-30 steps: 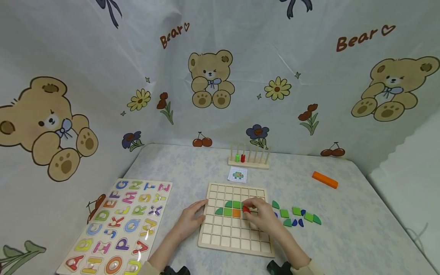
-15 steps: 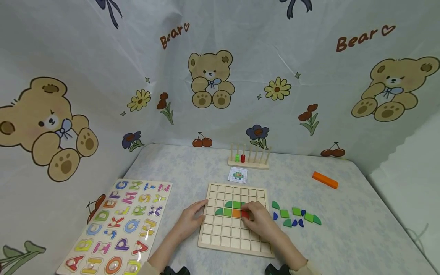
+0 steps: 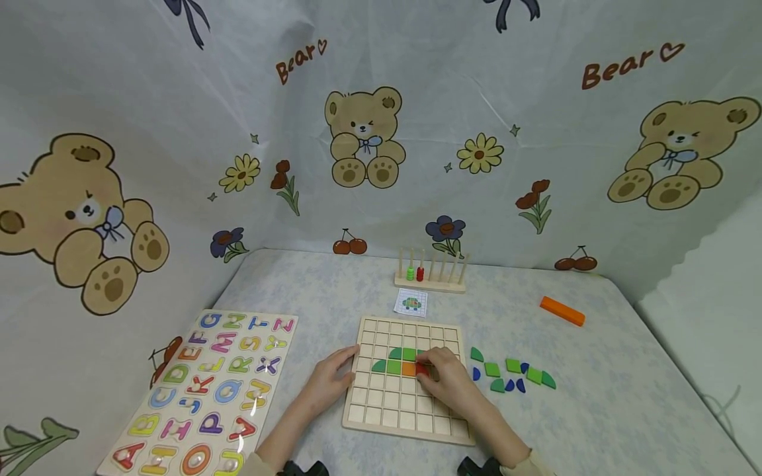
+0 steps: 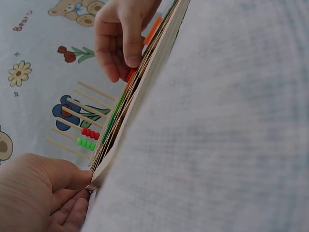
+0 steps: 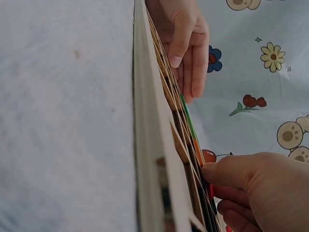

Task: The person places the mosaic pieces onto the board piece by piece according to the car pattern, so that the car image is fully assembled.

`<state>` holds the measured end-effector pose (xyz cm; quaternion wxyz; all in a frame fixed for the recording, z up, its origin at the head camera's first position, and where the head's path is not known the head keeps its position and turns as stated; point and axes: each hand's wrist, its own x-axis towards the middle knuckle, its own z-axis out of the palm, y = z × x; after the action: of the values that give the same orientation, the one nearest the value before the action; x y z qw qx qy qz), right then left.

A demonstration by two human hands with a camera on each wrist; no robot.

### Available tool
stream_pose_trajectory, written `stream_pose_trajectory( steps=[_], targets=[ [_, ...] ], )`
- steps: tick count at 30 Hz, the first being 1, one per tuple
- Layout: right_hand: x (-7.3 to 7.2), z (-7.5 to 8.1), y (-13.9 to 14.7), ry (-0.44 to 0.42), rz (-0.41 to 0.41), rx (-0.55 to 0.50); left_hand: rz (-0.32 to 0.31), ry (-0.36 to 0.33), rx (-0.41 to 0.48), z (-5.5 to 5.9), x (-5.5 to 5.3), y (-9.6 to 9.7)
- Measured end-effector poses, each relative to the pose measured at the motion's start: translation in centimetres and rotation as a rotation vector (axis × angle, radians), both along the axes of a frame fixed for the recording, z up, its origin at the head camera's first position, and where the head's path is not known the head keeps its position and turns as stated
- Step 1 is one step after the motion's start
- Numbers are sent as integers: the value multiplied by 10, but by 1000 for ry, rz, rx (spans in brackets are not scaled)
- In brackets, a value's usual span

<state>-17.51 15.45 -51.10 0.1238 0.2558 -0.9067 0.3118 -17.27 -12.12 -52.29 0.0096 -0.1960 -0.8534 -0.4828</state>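
Observation:
A wooden grid board (image 3: 381, 418) lies on the table, with green pieces and an orange square (image 3: 409, 369) set in its middle cells. My left hand (image 3: 326, 380) holds the board's left edge, its thumb and fingers at the rim in the left wrist view. Over the board, my right hand (image 3: 452, 381) pinches a red square (image 3: 421, 369) between thumb and fingers, at the cell just right of the orange one. The fingers partly cover that red piece and a green piece (image 3: 420, 354) behind it. In the right wrist view, the red piece (image 5: 209, 189) shows below the thumb.
Loose green and blue pieces (image 3: 534, 375) lie right of the board. Behind it are a pattern card (image 3: 411, 303) and a peg rack (image 3: 430, 284) with green and red beads. An alphabet board (image 3: 196, 396) lies left; an orange bar (image 3: 562, 311) lies far right.
My right hand has moved slightly down and left, bringing the red square from a tilted pose to flat beside the orange one. My left hand stays at the board's edge.

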Motion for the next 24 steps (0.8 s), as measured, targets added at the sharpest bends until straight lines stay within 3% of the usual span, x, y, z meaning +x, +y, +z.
stream_pose_trajectory(
  steps=[8, 24],
  targets=[
    [0, 0, 0, -10, 6, -21, 6, -71, 28, 0, 0, -1],
    [0, 3, 0, -30, 8, 5, 1, -55, 25, -1, -1, -2]
  ],
)
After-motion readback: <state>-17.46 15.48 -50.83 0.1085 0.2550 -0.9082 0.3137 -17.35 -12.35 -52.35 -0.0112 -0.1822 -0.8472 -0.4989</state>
